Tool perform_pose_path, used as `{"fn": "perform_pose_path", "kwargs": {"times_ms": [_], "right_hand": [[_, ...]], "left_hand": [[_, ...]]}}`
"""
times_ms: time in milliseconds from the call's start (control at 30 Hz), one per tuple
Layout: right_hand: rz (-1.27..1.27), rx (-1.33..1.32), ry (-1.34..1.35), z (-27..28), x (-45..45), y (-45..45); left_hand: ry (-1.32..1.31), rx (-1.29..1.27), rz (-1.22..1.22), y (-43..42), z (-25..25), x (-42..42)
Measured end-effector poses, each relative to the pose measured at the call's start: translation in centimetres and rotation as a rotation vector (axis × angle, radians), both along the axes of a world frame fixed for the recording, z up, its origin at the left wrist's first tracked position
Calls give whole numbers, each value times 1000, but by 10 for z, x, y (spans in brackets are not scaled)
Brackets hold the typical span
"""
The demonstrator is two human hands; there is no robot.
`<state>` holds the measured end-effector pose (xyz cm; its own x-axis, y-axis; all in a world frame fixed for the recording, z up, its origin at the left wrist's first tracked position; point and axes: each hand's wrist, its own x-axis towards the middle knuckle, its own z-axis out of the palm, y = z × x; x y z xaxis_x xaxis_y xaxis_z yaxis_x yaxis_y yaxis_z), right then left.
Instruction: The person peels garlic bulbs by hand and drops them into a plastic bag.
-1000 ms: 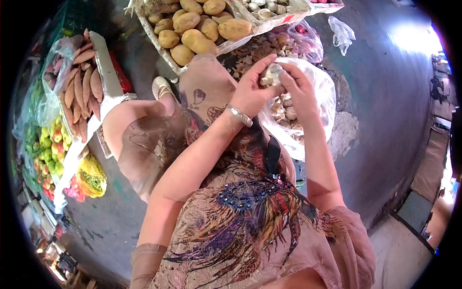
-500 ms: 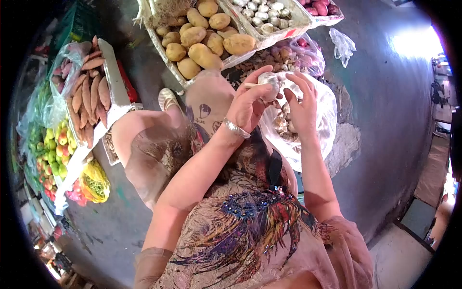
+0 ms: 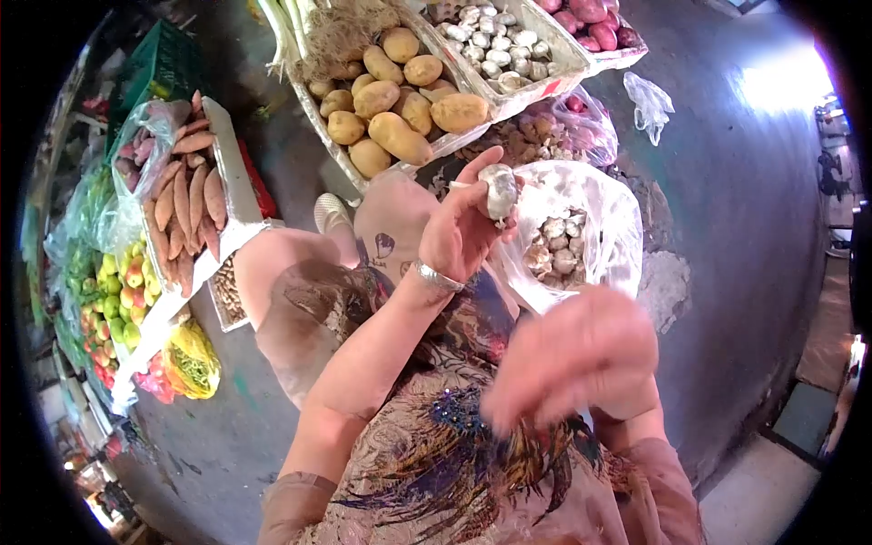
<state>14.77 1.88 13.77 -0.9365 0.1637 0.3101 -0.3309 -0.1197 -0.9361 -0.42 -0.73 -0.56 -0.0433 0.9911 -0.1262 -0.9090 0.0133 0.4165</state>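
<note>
A whitish garlic bulb [image 3: 500,193] is held in my left hand [image 3: 460,227], between the thumb and fingers, beside the left rim of an open white plastic bag [image 3: 618,213]. Several garlic bulbs [image 3: 559,245] lie inside that bag. My right hand [image 3: 581,359] is raised in front of my chest, nearer the camera and below the bag. It is smeared by motion, so its fingers and anything in them cannot be made out.
Ahead stand white boxes of potatoes [image 3: 395,136], garlic [image 3: 495,50] and red onions [image 3: 590,23]. At left are sweet potatoes [image 3: 189,204], fruit [image 3: 123,295] and a yellow bag [image 3: 193,361]. A crumpled clear bag [image 3: 649,107] lies on the floor.
My right hand has moved away from the garlic, down towards my chest. The left hand still holds the bulb, now slightly lower. The view has shifted, showing more of the boxes ahead.
</note>
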Motion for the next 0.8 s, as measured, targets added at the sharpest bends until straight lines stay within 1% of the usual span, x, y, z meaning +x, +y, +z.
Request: {"fn": "perform_pose_path", "kwargs": {"times_ms": [33,100,133,200,233,267,300,333,400,433,467,500,533,600,633,700,767,800], "right_hand": [[90,23,91,5,-4,-3],[144,-8,91,7,-4,-5],[149,-23,77,7,-1,-4],[80,-81,-13,5,9,1],[7,-119,-84,3,15,4],[-132,-169,-182,-3,18,7],[-314,-183,-273,-12,17,9],[-519,-167,-356,-27,14,12],[-879,-27,-471,-73,2,21],[-879,-25,-473,-92,-2,25],[-942,42,-456,-108,-5,27],[-1005,111,-439,-113,-9,28],[-1006,116,-443,-114,-11,29],[-863,-124,-487,-111,-18,27],[-818,-182,-476,-110,-20,26],[-807,-158,-471,-112,-25,27],[-793,-133,-469,-117,-29,27],[-827,-47,-465,-123,-29,28]], "left_hand": [[6,3,0,-2,0,0],[9,16,7,-3,1,0],[2,25,10,-4,2,0],[-21,41,8,-4,5,-2],[-70,52,-27,-5,6,-4],[-121,64,-60,-6,8,-5],[-114,60,-46,-5,11,-3],[-120,60,-43,-5,8,-3],[-56,97,-64,-5,0,-4],[-11,37,-29,-3,4,-1],[-14,38,-29,-2,3,-1],[-4,-19,-40,0,3,-1],[7,-75,-51,1,2,-1],[45,-72,-48,1,3,0],[67,-102,-37,1,1,1],[84,-135,-25,2,0,0],[219,-248,17,2,-1,-1],[214,-248,19,2,-3,-2]]}}
